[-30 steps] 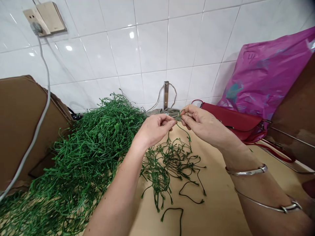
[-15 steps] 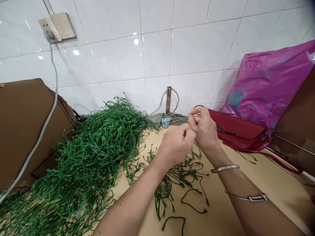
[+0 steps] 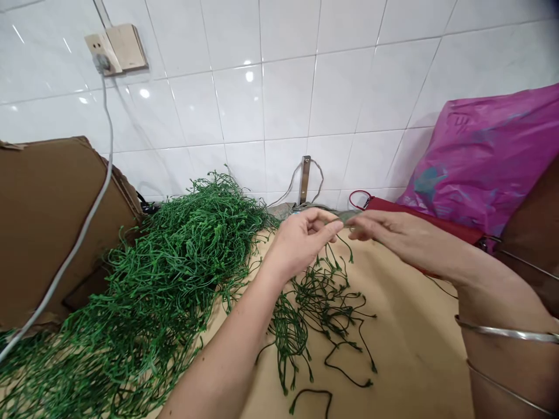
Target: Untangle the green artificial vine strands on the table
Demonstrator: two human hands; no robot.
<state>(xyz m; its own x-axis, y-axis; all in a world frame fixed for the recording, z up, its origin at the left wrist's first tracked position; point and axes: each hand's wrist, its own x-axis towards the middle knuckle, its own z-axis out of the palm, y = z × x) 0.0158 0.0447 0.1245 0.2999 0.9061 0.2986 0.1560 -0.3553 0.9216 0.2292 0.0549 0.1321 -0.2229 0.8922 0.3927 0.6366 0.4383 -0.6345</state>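
Vine heap [image 3: 187, 262] covers the counter's [image 3: 406, 361] left side; left hand [image 3: 301, 241] and right hand [image 3: 406, 238] nearly meet, pinching a green strand [image 3: 345, 216]; red handbag [image 3: 423, 224] behind.

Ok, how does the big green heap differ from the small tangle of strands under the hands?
The heap of green vine strands is far larger and densely packed, while the small tangle is sparse, with table showing through. The heap looks brighter green, the tangle darker. The heap lies left of the left hand, the tangle just below the hands. Both are thin, branching strands on the same tan table top.
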